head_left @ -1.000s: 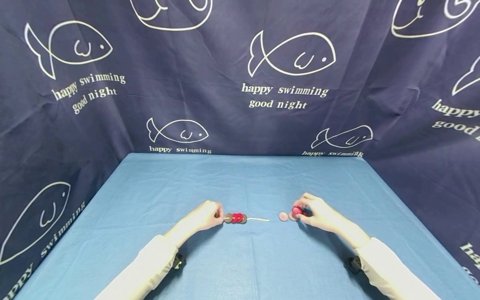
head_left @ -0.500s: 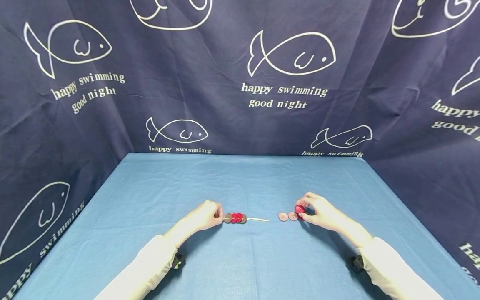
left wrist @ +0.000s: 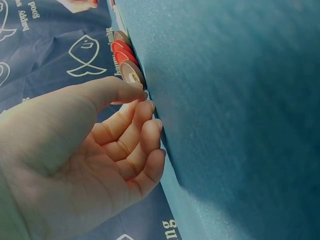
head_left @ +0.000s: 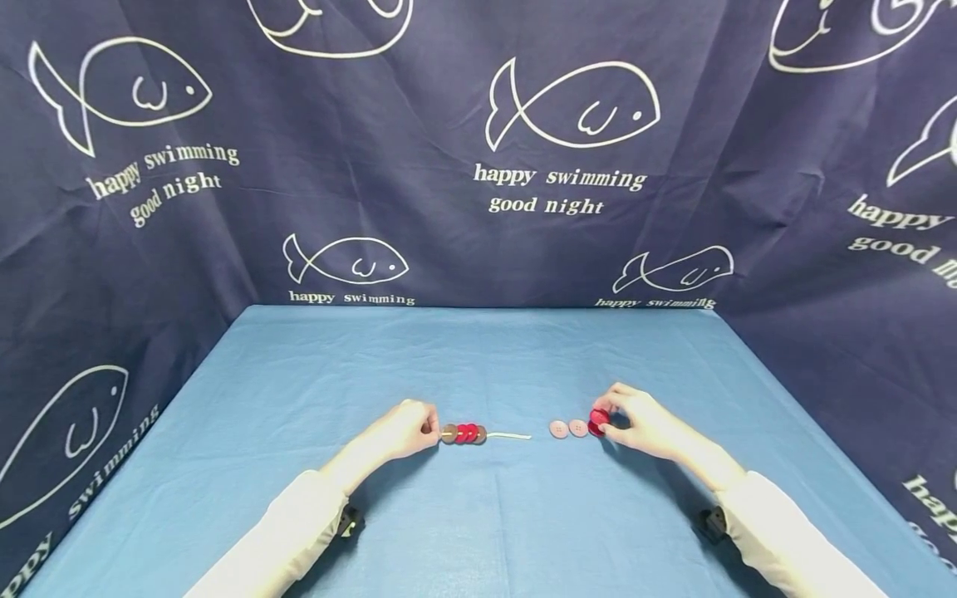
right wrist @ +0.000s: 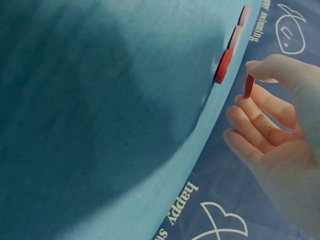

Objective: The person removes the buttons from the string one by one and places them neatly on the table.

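Observation:
My left hand (head_left: 407,428) pinches the left end of a pale string (head_left: 510,435) between thumb and fingers, right beside a row of threaded buttons. A brown button (left wrist: 131,73) sits nearest the thumb, followed by overlapping red buttons (head_left: 467,433) and another brown button (head_left: 480,434). The string's free end lies on the table, pointing right. Between thumb and forefinger, my right hand (head_left: 635,422) holds a red button (right wrist: 248,86) tilted up on edge. It hovers just over a second red button (right wrist: 223,66) lying on the cloth. Two pink buttons (head_left: 559,429) lie flat to its left.
A blue cloth (head_left: 478,357) covers the table. Behind it and along the sides hangs a dark blue curtain (head_left: 449,149) with white fish drawings and lettering. Black wrist devices (head_left: 350,522) sit under both sleeves.
My right hand has shifted slightly right with its red button, uncovering the second pink button and the red one on the cloth. The left hand keeps its place; the head view has turned slightly.

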A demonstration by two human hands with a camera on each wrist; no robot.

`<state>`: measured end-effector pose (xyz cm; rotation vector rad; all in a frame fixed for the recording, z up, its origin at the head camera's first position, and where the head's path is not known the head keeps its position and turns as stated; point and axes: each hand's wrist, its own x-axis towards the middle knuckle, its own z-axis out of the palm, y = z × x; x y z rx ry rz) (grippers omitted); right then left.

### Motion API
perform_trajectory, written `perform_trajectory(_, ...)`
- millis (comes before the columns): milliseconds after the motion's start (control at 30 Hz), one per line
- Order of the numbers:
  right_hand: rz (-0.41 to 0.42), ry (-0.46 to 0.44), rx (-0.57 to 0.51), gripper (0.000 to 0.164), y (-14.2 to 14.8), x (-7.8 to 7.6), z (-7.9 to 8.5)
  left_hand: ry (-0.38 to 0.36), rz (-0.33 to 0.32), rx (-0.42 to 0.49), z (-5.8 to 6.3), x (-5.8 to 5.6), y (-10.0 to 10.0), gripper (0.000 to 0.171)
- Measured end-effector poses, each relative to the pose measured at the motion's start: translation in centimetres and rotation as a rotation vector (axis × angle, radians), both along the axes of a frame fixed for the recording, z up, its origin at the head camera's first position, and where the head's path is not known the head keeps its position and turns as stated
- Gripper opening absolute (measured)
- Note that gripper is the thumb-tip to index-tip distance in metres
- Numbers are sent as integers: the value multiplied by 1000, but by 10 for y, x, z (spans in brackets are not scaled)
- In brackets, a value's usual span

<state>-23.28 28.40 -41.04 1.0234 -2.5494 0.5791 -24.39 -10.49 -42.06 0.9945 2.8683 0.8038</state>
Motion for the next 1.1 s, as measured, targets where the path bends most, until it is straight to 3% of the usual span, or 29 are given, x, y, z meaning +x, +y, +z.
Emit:
perform_trajectory(800,-30,-3,33,21,12,5,0,12,-17,-1,1,-2,-2,14)
perform_trajectory(1100,-76,-69,71,19,16,8,-1,1,-14,1,1,-1,-2,14)
